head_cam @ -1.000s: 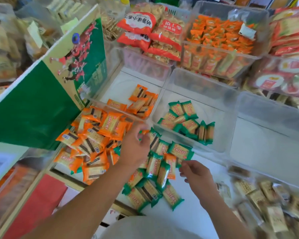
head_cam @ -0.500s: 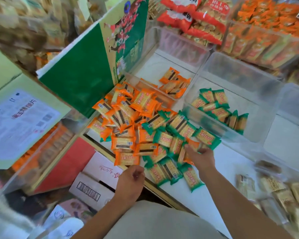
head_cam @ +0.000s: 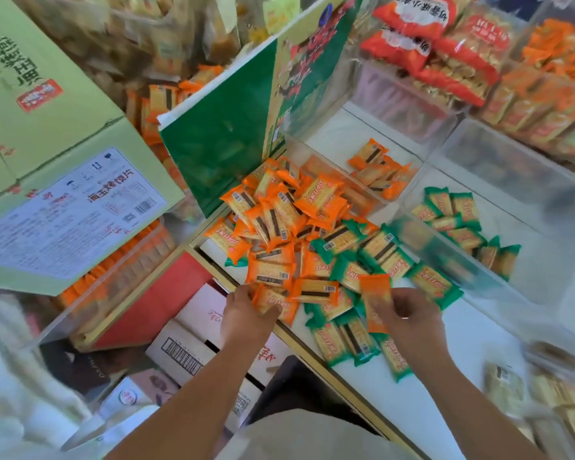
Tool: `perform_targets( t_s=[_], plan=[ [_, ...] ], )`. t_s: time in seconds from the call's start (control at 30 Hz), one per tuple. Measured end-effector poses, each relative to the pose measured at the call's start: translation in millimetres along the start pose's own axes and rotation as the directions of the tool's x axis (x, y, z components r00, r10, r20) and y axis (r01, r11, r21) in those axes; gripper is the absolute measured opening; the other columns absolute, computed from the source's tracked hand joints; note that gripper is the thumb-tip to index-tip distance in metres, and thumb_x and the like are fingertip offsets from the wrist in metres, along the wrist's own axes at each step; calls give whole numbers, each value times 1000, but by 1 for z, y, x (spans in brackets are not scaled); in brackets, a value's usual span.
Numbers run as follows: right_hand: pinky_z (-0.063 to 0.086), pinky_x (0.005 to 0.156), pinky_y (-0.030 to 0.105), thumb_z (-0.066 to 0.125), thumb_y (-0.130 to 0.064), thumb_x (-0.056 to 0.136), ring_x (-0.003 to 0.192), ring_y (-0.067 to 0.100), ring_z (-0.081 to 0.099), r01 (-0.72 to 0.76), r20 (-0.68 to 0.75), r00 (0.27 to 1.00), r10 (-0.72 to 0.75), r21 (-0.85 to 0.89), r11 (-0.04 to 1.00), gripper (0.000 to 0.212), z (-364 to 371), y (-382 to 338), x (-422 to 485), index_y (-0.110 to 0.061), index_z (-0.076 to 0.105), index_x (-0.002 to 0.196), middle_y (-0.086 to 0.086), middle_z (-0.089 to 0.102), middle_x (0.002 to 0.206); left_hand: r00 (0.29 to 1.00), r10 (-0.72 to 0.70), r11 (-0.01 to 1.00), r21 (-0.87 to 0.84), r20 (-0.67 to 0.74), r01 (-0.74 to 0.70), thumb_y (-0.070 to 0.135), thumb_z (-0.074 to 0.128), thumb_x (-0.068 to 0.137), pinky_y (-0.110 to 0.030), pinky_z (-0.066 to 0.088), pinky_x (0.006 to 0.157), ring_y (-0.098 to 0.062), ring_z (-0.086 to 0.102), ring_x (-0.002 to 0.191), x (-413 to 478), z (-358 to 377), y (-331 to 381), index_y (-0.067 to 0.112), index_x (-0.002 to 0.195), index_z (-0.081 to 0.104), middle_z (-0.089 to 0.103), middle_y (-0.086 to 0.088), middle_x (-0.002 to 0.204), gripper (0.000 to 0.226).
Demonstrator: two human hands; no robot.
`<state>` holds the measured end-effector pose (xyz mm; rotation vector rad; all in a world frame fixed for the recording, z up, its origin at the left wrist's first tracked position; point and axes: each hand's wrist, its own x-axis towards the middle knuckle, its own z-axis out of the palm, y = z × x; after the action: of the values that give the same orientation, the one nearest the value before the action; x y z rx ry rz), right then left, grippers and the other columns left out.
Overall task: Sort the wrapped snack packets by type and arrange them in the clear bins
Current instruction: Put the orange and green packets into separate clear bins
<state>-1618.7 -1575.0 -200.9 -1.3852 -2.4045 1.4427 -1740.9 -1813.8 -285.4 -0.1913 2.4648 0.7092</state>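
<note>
Left hand (head_cam: 246, 315) moved up, pinching orange packet (head_cam: 273, 302); right hand (head_cam: 409, 318) grips second packet (head_cam: 375, 293) lengthwise away (I see far bin (head_cam: 346, 134) orange, near bin (head_cam: 518, 227) green).

The heap of orange wrapped snack packets (head_cam: 279, 214) lies on the white shelf (head_cam: 445, 376), left of the green wrapped snack packets (head_cam: 372, 257). Behind them stand the left clear plastic bin (head_cam: 329, 137) and the right clear plastic bin (head_cam: 525, 234).

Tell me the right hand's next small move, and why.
Probably carry the orange packet that the right hand pinches over the mixed pile into the far clear bin already holding orange packets; the neighbouring bin holds only green ones.
</note>
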Motion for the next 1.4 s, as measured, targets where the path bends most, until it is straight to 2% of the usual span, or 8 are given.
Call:
perform_targets(
  t_s=[0.13,0.23,0.4,0.5,0.63,0.9,1.2,1.4],
  plan=[
    [40,65,13,72,-41,92,84,2,58,229,326,932,-158,-192,954,16,55,-17,10,-29,61,98,-16,62,92,998,-11,996,-82,58,15,37,80,83,-26,45,57,-15,65,82,2,5,6,28,114,57,68,7,102,40],
    [48,72,27,68,-43,94,91,8,56,418,447,855,-264,-292,860,17,88,-8,27,-34,54,97,-15,57,97,998,22,984,-177,64,-11,31,76,87,-29,47,48,-17,63,60,-5,-1,2,26,86,62,66,4,72,15],
    [49,95,44,69,-34,92,108,29,58,589,426,802,-419,-440,678,20,104,10,35,-21,57,103,0,63,107,975,212,940,-260,-63,-221,29,77,90,-34,54,74,-14,63,85,9,-22,-10,29,92,70,65,4,93,8],
    [47,102,50,68,-42,91,113,34,57,546,418,829,-370,-466,696,30,104,18,39,-17,57,104,7,63,114,985,163,887,-430,-53,-170,30,77,91,-25,52,84,-12,65,102,24,-31,2,27,111,71,67,13,107,21],
    [51,78,36,80,-40,83,93,19,55,471,439,855,-277,-430,770,37,94,6,38,-24,52,102,-6,45,109,993,107,937,-339,58,-81,33,77,92,-25,51,88,-12,60,105,39,-26,18,24,135,61,63,11,115,47],
    [47,67,24,83,-32,82,88,4,62,170,335,939,-81,-244,955,42,80,1,36,-34,46,101,-18,63,98,998,-10,827,-560,56,39,21,88,79,-29,57,68,-8,70,85,45,-14,32,42,131,41,71,9,100,73],
    [54,73,33,84,-44,80,86,11,65,-52,111,993,44,74,996,46,45,-21,23,-34,60,118,-9,65,94,996,68,857,-514,57,-29,36,92,70,-25,57,73,0,70,81,8,-17,44,30,110,61,73,17,88,51],
    [50,65,38,79,-44,84,70,23,65,-41,15,999,38,233,972,26,-3,-47,34,-21,67,90,4,68,77,982,188,794,-584,-22,-166,43,86,79,-28,56,65,-10,66,71,-41,-41,99,35,104,60,70,8,78,37]
  ],
)
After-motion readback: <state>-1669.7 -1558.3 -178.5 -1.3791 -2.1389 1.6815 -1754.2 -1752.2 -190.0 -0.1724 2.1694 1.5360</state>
